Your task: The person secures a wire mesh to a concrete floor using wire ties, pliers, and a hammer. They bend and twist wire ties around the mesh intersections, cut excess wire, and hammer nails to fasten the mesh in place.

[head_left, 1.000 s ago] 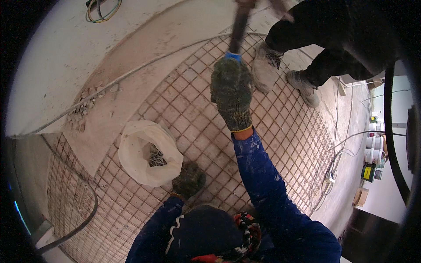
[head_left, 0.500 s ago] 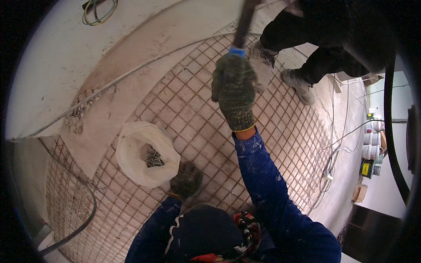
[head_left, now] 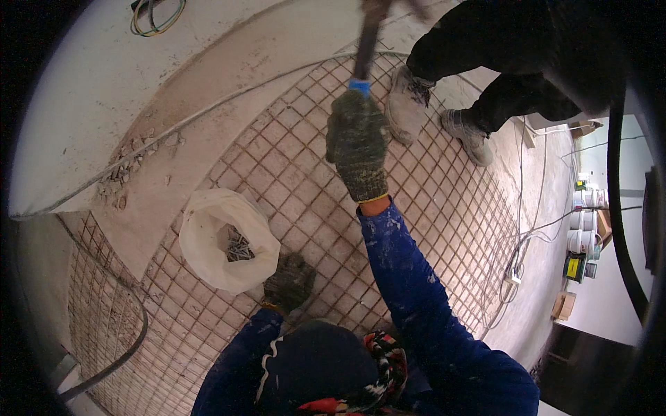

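My right hand (head_left: 357,135), in a dark knitted glove, is closed around the handle of a hammer (head_left: 366,48). The hammer points away from me over the far part of the rusty wire mesh (head_left: 305,180); its blurred head is partly cut off by the upper edge, and a blue band shows just above my fist. Low down, near my body, my left hand (head_left: 290,281) wears the same kind of glove, against the mesh beside a white sack (head_left: 201,253). Its fingers are too dark to read. Grey metal fasteners (head_left: 239,247) lie inside the open sack.
Another person's dark-trousered legs and dusty boots (head_left: 409,104) stand on the mesh at the far right. A long cable (head_left: 229,104) crosses beyond the mesh near rubble (head_left: 125,166). More cables (head_left: 517,267) and white buckets (head_left: 581,232) are at the right, a dark hose (head_left: 132,347) at the left.
My right hand and the hammer have shifted slightly left. The hammer's head now shows in part at the upper edge. My left hand stays beside the sack; the whole view has shifted a little.
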The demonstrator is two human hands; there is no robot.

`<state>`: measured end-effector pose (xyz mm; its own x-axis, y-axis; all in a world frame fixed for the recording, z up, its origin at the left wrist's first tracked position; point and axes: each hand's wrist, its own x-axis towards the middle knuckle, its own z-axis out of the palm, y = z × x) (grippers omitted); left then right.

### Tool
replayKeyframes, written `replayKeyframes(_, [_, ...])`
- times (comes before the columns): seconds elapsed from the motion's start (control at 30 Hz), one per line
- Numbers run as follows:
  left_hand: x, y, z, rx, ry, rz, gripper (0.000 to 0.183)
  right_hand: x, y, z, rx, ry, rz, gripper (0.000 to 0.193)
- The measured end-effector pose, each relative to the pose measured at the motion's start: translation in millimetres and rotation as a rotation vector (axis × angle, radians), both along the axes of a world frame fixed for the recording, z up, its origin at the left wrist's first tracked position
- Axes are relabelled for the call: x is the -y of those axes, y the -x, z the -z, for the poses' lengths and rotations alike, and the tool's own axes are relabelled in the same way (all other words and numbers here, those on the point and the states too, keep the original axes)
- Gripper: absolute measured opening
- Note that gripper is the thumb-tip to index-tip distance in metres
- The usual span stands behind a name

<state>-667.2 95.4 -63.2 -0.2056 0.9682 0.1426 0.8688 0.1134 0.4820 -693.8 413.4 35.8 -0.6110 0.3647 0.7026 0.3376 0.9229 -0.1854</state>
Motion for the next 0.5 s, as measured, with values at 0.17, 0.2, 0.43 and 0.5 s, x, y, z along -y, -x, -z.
replayKeyframes(0.17, [-2.0, 2.0, -9.0, -0.012, -0.074, -0.014, 0.016, 18.7, 12.1, 44.4, 0.136, 0.170, 0.039, 0.040])
replayKeyframes(0.2, [-0.7, 2.6, -11.3, 0.008, -0.065, -0.011, 0.016, 21.3, 9.4, 52.7, 0.434, 0.238, 0.041, 0.040])
replayKeyframes(0.43, [-0.7, 1.6, -3.8, -0.049, -0.002, 0.043, 0.017, -1.1, -7.4, -21.3, 0.229, -0.090, -0.004, 0.051])
replayKeyframes(0.5, [3.3, 1.0, 1.6, 0.040, 0.068, 0.041, 0.019, -5.4, 1.3, -39.8, -0.082, 0.083, -0.058, 0.051])
